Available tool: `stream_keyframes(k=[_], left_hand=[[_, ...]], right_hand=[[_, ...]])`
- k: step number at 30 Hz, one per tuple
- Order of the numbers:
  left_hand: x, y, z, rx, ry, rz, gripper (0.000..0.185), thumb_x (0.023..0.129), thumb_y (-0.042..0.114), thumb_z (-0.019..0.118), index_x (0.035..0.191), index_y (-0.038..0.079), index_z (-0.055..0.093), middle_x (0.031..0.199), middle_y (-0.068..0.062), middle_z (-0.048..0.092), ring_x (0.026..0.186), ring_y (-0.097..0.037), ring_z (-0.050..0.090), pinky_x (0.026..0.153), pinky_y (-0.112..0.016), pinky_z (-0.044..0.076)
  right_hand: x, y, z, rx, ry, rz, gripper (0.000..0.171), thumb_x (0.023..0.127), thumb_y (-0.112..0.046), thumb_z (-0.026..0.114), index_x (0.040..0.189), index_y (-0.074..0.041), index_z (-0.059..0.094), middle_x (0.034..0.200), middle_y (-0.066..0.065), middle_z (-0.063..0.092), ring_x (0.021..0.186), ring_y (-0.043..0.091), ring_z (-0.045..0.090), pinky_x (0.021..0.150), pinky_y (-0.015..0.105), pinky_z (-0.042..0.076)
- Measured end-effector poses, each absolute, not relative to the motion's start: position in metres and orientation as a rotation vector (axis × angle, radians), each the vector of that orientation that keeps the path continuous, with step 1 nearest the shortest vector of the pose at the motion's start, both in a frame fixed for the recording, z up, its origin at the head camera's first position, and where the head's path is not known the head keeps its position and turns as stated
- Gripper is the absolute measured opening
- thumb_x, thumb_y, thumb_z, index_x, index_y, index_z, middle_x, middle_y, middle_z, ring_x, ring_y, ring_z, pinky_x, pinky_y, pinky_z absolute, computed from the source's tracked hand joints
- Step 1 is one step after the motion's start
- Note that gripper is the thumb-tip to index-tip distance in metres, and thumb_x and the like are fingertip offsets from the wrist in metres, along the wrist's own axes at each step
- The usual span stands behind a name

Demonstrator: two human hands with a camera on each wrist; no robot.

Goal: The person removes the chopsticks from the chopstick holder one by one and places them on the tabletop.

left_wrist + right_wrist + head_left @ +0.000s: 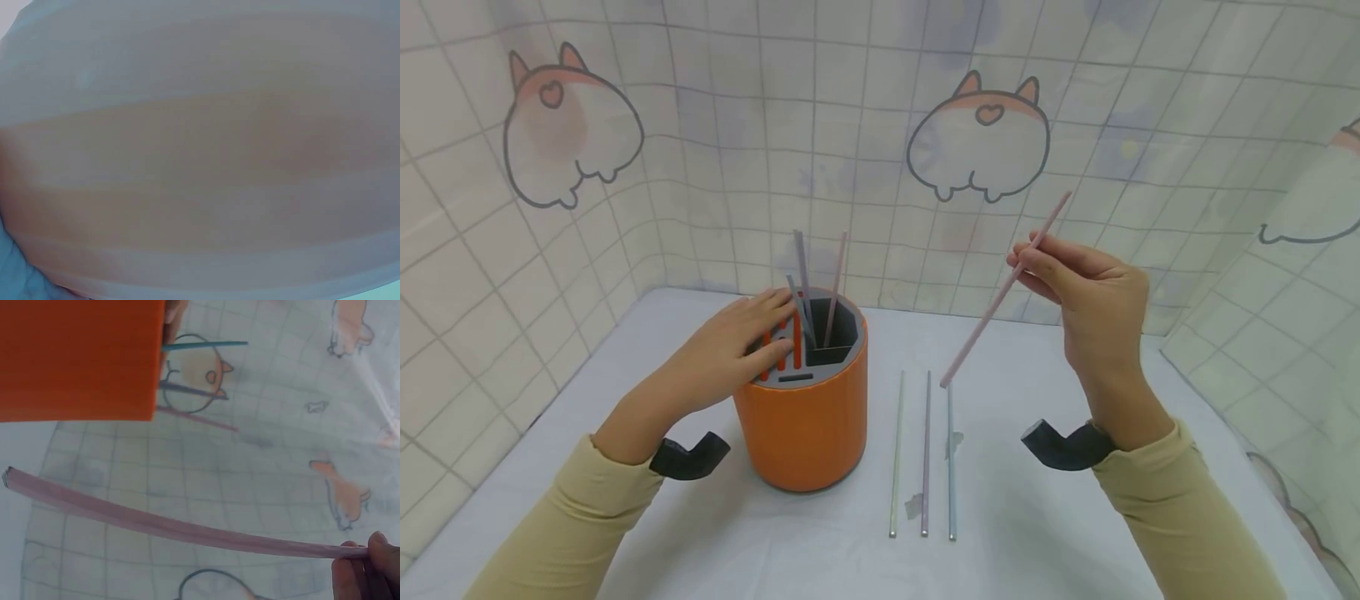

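My right hand (1086, 292) pinches a pink chopstick (996, 305) near its upper end, between thumb and fingers, and holds it aslant in the air. Its lower end lies just above the far end of a blue chopstick (952, 475) in the head view. My left hand (722, 350) rests, fingers extended, on the slotted top of an orange utensil holder (805, 433). In the holder's open compartment lean a purple chopstick (803, 265), a bluish one (801, 310) and a pink one (837, 283). The left wrist view is filled by a blurred brownish surface.
Left of the blue chopstick lie a green chopstick (897, 458) and a purple chopstick (927, 458), roughly parallel on the white tabletop (1007, 517). Small greyish patches (913, 505) show beside them. A gridded cloth with cartoon animals (977, 150) hangs behind and at both sides.
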State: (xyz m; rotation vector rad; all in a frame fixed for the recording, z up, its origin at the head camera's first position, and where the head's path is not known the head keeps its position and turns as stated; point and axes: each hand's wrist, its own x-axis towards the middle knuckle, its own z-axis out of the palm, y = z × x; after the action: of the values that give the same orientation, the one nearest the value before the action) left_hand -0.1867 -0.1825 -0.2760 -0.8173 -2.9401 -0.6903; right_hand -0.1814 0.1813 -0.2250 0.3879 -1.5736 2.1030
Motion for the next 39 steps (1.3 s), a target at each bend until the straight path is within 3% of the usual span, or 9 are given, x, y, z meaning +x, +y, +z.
stream_keyframes(k=[10,18,24,39], left_hand=[[-0.186,-0.184,-0.275,-0.814,-2.938,-0.685,0.061,0.105,0.039,0.044,0.156,0.008,0.032,0.166,-0.009,0.022,0.156,-0.032,0.013,0.128,-0.054,0.007],[-0.186,-0.185,-0.276,-0.811,-2.930,-0.684,0.060,0.105,0.038,0.045,0.155,0.007,0.033,0.166,-0.010,0.023,0.156,-0.033,0.014,0.128,-0.054,0.009],[-0.187,-0.185,-0.277,-0.811,-2.930,-0.684,0.061,0.105,0.038,0.045,0.155,0.007,0.032,0.166,-0.010,0.023,0.156,-0.033,0.013,0.128,-0.053,0.008],[-0.185,-0.183,-0.275,-0.803,-2.938,-0.692,0.060,0.105,0.038,0.044,0.156,0.008,0.032,0.166,-0.010,0.022,0.156,-0.032,0.013,0.128,-0.053,0.007]], right_hand=[[-0.201,0.215,-0.283,0.151,-2.140,2.035,0.015,0.087,-0.016,0.077,0.101,-0.010,0.080,0.085,-0.009,0.077,0.082,0.006,0.076,0.078,0.020,0.060],[-0.218,0.225,-0.318,-0.043,-2.535,1.981,0.052,0.092,-0.026,0.072,0.128,0.009,0.060,0.089,-0.013,0.075,0.085,0.001,0.073,0.082,0.019,0.059],[-0.228,0.228,-0.350,-0.140,-2.673,2.018,0.049,0.096,-0.020,0.067,0.132,0.010,0.057,0.106,0.004,0.076,0.088,0.005,0.074,0.083,0.020,0.059],[-0.242,0.229,-0.406,-0.349,-2.629,2.278,0.045,0.095,-0.011,0.068,0.130,0.013,0.057,0.091,0.001,0.077,0.080,0.009,0.074,0.075,0.022,0.062]])
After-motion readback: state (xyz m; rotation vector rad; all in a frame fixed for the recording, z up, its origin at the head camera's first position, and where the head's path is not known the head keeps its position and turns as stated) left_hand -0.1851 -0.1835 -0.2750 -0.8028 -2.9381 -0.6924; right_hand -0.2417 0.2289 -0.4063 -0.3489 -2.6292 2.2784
